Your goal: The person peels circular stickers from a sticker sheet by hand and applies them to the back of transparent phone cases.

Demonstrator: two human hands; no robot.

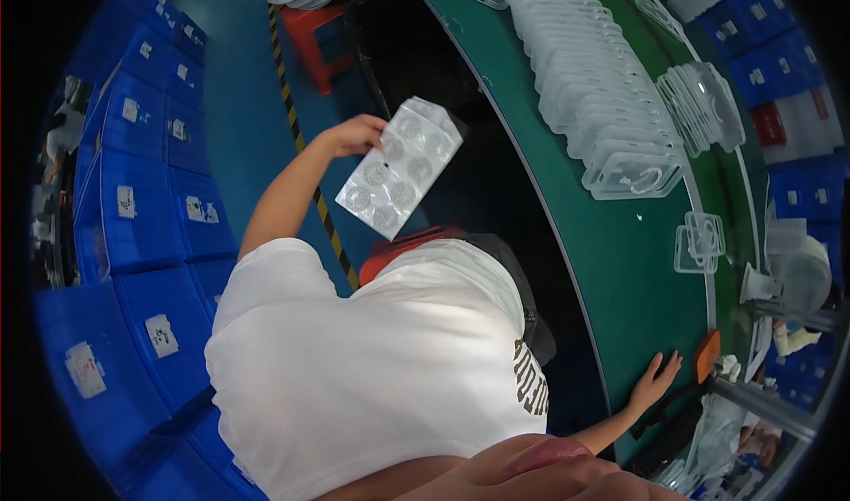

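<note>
My left hand (356, 135) grips the upper left edge of a clear plastic blister tray (398, 173). The tray has several round cavities in two rows and is tilted in the air beside the table. What lies inside the cavities, if anything, is too unclear to tell. My right hand (656, 381) is stretched out over the green table (611, 297) with its fingers apart, holding nothing. Close to it stands an orange piece (707, 357) at the table's right side. Farther off, a long leaning row of translucent plastic frames (584, 85) covers the table top.
A smaller stack of clear frames (699, 107) and a few loose ones (699, 242) lie along the right. Blue bins (133, 200) are stacked on the left. A red stool (314, 45) stands on the floor near yellow-black tape. A metal bar (766, 408) crosses at lower right.
</note>
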